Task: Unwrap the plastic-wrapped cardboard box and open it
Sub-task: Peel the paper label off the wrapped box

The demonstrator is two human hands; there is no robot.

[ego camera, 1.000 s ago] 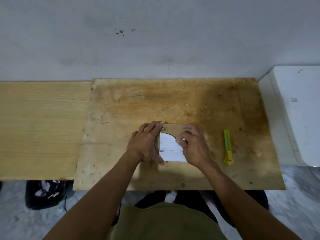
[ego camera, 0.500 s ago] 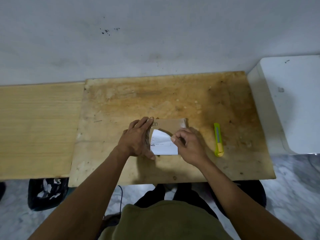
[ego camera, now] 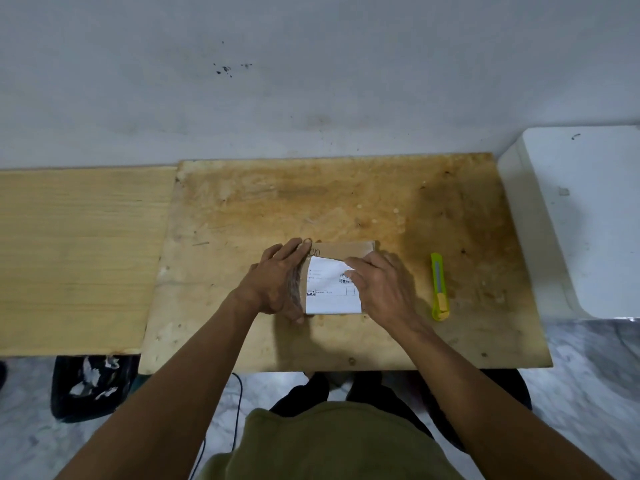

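A small flat cardboard box [ego camera: 346,250] lies on the stained plywood board [ego camera: 346,202], near its front middle. A white shipping label [ego camera: 330,289] covers most of the box's top; its upper right corner is peeled up. My left hand [ego camera: 277,282] presses against the box's left side, fingers along its edge. My right hand [ego camera: 381,289] rests on the box's right part, with fingertips pinching the label's lifted corner. I cannot make out any plastic wrap on the box.
A yellow-green utility knife [ego camera: 439,286] lies on the board right of my right hand. A white appliance [ego camera: 588,220] stands at the right, a paler wooden surface [ego camera: 76,254] at the left. A black bin [ego camera: 90,386] with scraps sits below on the floor.
My right hand has shifted along the label's upper right edge, and more of the label shows now. The left hand still holds the box's left side. The camera view moved slightly.
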